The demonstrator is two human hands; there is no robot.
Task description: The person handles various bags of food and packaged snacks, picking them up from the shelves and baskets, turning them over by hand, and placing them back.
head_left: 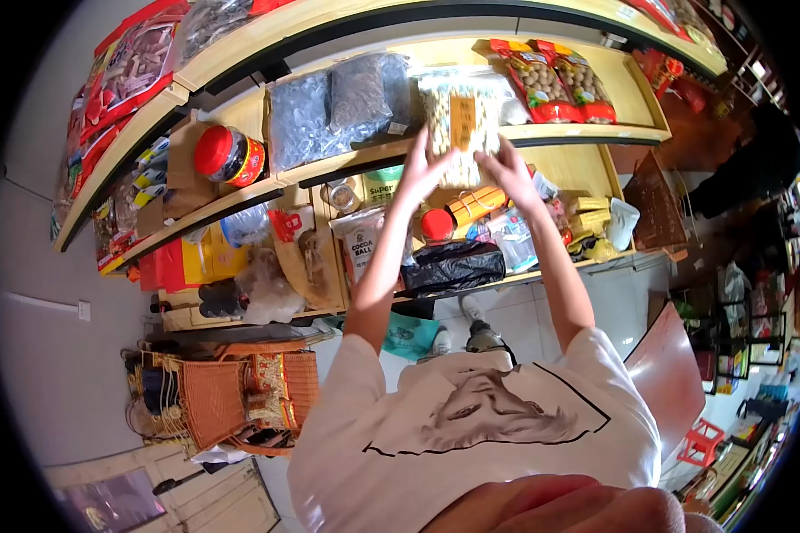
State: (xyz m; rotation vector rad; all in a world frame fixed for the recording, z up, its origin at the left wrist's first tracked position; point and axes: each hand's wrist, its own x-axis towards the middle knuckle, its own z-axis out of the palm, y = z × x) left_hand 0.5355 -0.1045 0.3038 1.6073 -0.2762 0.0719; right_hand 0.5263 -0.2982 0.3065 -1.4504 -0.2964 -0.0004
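Both arms reach forward to a wooden shelf, holding a clear plastic bag of pale pieces (484,111) with an orange-brown label. My left hand (420,171) grips the bag's left lower edge, thumb across its front. On the opposite edge, my right hand (512,176) has its thumb pressed on the front; the fingers behind are hidden. The bag is upright at the shelf's front edge. To its left lie clear bags of dark dried goods (362,93). Red bags of nuts in shells (542,84) are to its right.
A red-lidded jar (231,155) stands on the left shelf. The lower shelf (596,169) holds a black plastic bag (453,266), a cocoa ball packet (362,244) and another red-lidded jar (436,226). A wicker chair (212,400) is at lower left, a red stool (702,441) at right.
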